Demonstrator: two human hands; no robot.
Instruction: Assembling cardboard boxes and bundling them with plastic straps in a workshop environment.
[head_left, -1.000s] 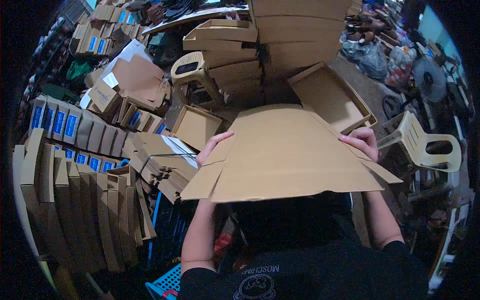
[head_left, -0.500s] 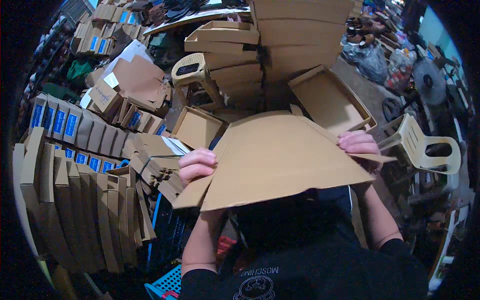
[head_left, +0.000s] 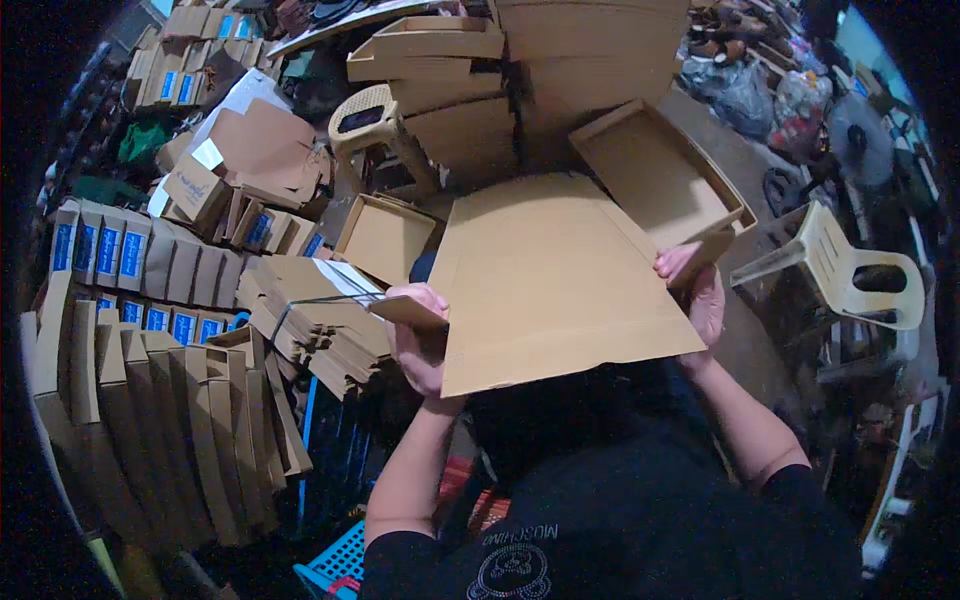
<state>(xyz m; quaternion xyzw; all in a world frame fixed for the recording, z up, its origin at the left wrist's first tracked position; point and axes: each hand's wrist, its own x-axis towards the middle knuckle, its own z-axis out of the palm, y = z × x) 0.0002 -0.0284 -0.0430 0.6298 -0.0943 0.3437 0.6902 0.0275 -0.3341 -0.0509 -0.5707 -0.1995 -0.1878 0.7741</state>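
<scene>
A flat sheet of brown cardboard (head_left: 560,285) spans the space in front of my body, its near edge slightly ragged. My left hand (head_left: 418,350) grips its left side, where a short flap sticks out past my fingers. On the right side my right hand (head_left: 703,305) is closed round the edge, with another flap bent up by my fingers. Both thumbs are partly hidden by the cardboard. Just beyond the sheet lie a shallow open cardboard box (head_left: 735,205) on the right and a smaller cardboard tray (head_left: 388,238) on the left.
Folded cardboard boxes (head_left: 150,420) stand in rows at the left, beside a strapped bundle of cardboard (head_left: 320,325). A plastic stool (head_left: 375,115) stands far left of centre, and a cream plastic chair (head_left: 840,270) at the right. A blue basket (head_left: 340,555) sits near my body.
The side flaps have been bent upward, and my hands have turned with them. The sheet now looks flatter and narrower at its near edge. The surroundings have shifted slightly in view.
</scene>
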